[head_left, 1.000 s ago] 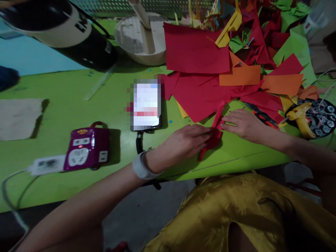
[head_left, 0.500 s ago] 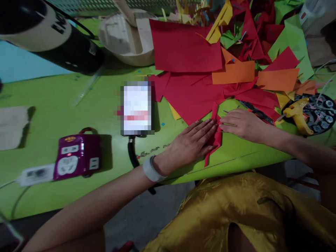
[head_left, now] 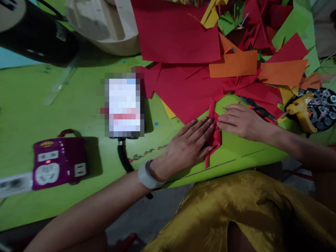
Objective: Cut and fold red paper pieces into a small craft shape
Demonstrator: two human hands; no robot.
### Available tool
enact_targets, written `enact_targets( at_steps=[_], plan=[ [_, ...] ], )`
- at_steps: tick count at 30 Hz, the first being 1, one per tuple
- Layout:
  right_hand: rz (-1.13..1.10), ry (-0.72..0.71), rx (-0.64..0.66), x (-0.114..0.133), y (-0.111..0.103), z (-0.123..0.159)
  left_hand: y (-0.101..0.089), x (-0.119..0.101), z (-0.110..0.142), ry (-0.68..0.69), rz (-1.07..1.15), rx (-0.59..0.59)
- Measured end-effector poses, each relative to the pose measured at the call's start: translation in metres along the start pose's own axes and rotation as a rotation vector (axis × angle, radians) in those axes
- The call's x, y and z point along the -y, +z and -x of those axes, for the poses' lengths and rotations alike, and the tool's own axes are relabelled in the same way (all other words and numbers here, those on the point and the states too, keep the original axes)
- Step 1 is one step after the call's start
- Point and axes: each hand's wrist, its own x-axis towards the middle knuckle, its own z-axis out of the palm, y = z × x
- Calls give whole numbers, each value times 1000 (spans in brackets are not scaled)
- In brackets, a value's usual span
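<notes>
A narrow piece of folded red paper (head_left: 217, 137) lies near the table's front edge, with a thin strip end sticking out above and below. My left hand (head_left: 193, 140) rests flat over its left side, fingers stretched out and pressing it down. At the paper's right edge, the bent fingertips of my right hand (head_left: 240, 120) are closed on it; the thumb is mostly hidden. A thin pointed tip shows by the right index finger, too small to name.
Red sheets (head_left: 178, 35), orange strips (head_left: 233, 64) and crumpled scraps spread behind my hands. A yellow glue gun (head_left: 301, 110) lies right, near a dark cutter (head_left: 259, 110). A phone (head_left: 124, 106) and purple power socket (head_left: 60, 161) stand left; a bottle (head_left: 39, 33) and bowl (head_left: 115, 45) are behind.
The view has shifted slightly, so the phone, socket and bottle appear further left. Both hands keep nearly the same place on the folded red paper.
</notes>
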Motion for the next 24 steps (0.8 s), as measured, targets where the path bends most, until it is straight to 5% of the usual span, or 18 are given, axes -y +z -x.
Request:
enact_targets(
  at_steps=[6,15,24],
  plan=[
    [-158,69,98,1,-2,0,-2,-1,-1,10,-26,-5],
    [21,-60,-57,3,6,2,-6,-3,-6,24,-37,-3],
    [-30,313,-120,22,9,-8,1,-1,1,-17,39,-2]
  ],
)
